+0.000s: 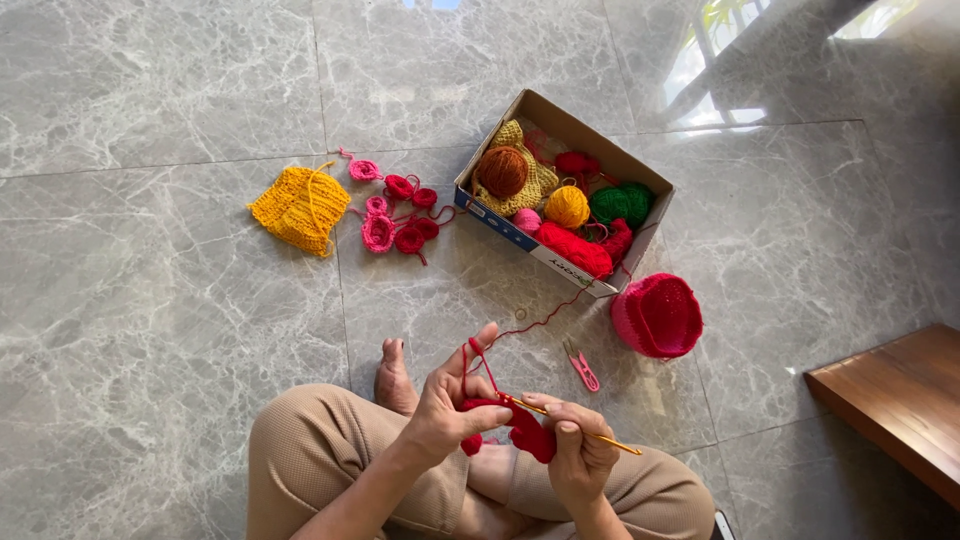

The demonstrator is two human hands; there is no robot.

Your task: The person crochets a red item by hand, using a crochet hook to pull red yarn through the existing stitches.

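Marble floor carries a box [640, 235] of yarn balls; left hand [447, 405] pinches red crochet [520, 428] over the lap, right hand [578, 455] clamped on the hook [585, 432]. Taut yarn [545, 318] could snag the box edge and tug stitches loose

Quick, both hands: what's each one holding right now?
Left hand: closed on red crochet piece, red yarn over fingers.
Right hand: closed on crochet hook.
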